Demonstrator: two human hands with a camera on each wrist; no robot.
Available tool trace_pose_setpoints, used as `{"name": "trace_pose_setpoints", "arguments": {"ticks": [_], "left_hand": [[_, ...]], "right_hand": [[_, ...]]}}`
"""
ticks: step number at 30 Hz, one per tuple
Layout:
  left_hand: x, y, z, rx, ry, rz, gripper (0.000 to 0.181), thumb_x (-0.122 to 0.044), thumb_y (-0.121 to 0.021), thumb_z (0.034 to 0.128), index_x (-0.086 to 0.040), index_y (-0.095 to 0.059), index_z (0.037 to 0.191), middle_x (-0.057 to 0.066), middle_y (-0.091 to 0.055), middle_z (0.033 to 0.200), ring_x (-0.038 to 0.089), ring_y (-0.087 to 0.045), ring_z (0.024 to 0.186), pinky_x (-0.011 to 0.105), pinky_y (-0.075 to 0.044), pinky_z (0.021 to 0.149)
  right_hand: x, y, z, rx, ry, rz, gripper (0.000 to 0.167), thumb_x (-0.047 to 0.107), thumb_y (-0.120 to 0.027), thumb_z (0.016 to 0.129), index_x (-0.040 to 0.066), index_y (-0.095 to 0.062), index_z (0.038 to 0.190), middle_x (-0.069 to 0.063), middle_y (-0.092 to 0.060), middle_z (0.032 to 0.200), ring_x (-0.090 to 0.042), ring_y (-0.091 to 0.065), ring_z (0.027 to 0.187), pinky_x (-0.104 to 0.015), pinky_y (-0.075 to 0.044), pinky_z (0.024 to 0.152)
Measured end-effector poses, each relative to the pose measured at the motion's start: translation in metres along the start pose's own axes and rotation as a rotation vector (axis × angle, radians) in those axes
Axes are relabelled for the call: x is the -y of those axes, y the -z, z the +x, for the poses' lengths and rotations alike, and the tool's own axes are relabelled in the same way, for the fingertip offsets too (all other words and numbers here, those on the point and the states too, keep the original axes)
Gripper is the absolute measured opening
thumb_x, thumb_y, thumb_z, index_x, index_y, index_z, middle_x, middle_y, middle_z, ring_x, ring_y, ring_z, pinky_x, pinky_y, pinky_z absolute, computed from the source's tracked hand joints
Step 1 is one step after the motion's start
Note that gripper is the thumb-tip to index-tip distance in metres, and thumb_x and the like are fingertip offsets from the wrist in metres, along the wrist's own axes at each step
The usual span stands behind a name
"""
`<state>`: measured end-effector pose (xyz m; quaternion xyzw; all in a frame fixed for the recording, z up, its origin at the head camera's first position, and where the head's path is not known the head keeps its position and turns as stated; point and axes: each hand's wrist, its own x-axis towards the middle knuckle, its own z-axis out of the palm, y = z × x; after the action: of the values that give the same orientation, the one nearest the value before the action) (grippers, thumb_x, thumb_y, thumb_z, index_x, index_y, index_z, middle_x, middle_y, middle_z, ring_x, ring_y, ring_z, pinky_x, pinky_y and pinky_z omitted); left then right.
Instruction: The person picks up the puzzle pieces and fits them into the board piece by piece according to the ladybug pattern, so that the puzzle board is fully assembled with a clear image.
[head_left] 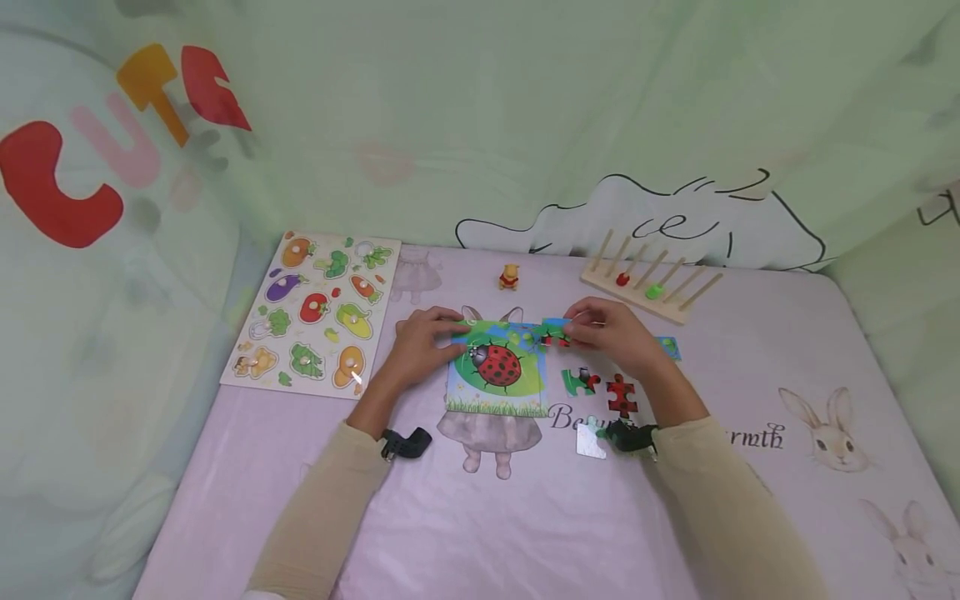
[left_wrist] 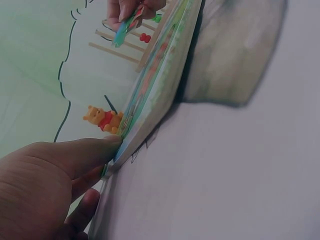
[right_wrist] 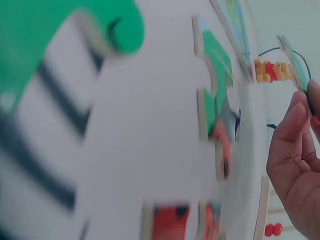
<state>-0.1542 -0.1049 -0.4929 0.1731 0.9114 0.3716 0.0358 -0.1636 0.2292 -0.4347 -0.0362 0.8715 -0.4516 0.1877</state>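
Observation:
A square ladybug puzzle board (head_left: 487,392) lies on the table before me. My left hand (head_left: 426,343) grips its upper left corner; in the left wrist view the thumb (left_wrist: 95,150) sits on the edge with fingers beyond it. Beside the board's upper right corner, my right hand (head_left: 617,335) pinches a green, blue and red puzzle piece (head_left: 553,332). The right wrist view shows that piece (right_wrist: 296,65) raised between thumb and fingers. Below the right hand lie a green-and-red puzzle piece (head_left: 579,382) and a red puzzle piece (head_left: 621,396).
Near the right wrist lies a pale puzzle piece (head_left: 591,439); a blue-green piece (head_left: 670,347) shows behind the right forearm. A vegetable peg board (head_left: 300,333) is at left, a small bear figure (head_left: 509,277) behind, and a wooden peg rack (head_left: 637,292) at back right.

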Motion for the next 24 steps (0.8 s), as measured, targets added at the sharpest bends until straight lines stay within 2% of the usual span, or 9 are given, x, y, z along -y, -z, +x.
{"name": "trace_pose_setpoints", "arguments": {"ticks": [7,14,20,24], "left_hand": [[0.001,0.0,0.001,0.006,0.004,0.006,0.034,-0.029,-0.078,0.0906,-0.02,-0.076,0.124,-0.001,-0.064,0.139,0.028,-0.054,0.129,0.053,-0.034,0.097],[0.001,0.0,0.001,0.003,0.003,0.003,0.034,-0.028,-0.078,0.091,-0.02,-0.076,0.123,-0.001,-0.064,0.139,0.028,-0.054,0.13,0.054,-0.034,0.099],[0.0,0.0,0.0,0.003,0.004,-0.003,0.034,-0.028,-0.078,0.0907,-0.019,-0.076,0.123,-0.001,-0.064,0.138,0.028,-0.054,0.13,0.053,-0.034,0.098],[0.0,0.0,0.0,0.007,0.007,0.0,0.034,-0.028,-0.078,0.0908,-0.02,-0.076,0.124,-0.001,-0.064,0.138,0.027,-0.054,0.13,0.053,-0.034,0.098]], "right_hand": [[0.009,-0.013,0.007,0.051,0.011,0.005,0.027,0.023,-0.067,0.1,0.01,-0.066,0.123,-0.013,-0.062,0.114,-0.025,-0.057,0.102,-0.03,-0.048,0.085],[0.018,-0.026,0.013,0.063,0.03,0.026,0.026,0.02,-0.069,0.099,0.01,-0.068,0.123,-0.013,-0.066,0.106,-0.025,-0.06,0.097,-0.032,-0.047,0.084],[0.025,-0.036,0.018,0.058,-0.034,0.081,0.029,0.019,-0.072,0.096,0.007,-0.068,0.123,-0.012,-0.069,0.102,-0.02,-0.066,0.085,-0.026,-0.053,0.077],[0.029,-0.042,0.021,0.063,-0.041,0.117,0.03,0.016,-0.072,0.096,0.002,-0.067,0.122,-0.013,-0.07,0.101,-0.017,-0.068,0.082,-0.022,-0.056,0.074]]}}
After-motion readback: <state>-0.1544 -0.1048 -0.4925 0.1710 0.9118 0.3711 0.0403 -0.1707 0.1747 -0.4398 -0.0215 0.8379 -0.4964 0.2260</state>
